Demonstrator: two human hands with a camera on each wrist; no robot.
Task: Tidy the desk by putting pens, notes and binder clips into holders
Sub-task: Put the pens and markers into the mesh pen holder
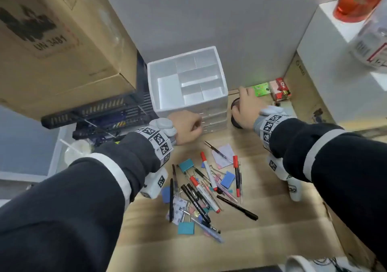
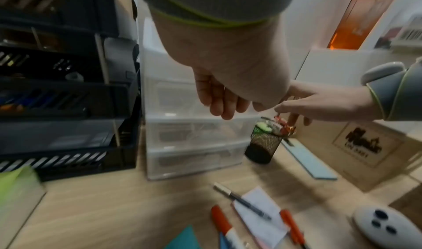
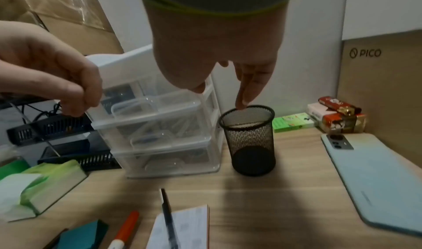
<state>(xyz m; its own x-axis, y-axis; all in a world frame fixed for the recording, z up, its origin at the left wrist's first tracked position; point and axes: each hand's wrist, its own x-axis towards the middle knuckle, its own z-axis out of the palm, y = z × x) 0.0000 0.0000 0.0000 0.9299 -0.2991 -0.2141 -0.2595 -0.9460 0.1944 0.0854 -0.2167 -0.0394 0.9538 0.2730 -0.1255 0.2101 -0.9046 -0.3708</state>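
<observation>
reaching at the far side of the desk [image 1: 261, 225], left hand [image 1: 187, 127] curled its fingers round the front lip of the top clear drawer [image 3: 146, 114] in the white organizer [image 1: 184, 78], drawer standing part way out. right hand [image 1: 247, 108] hung loose, fingers straight, one fingertip touching the rim of the black mesh cup [image 3: 250, 141] just right of the organizer. pens, clips and notes [image 1: 205, 190] lay heaped nearer, untouched.
</observation>
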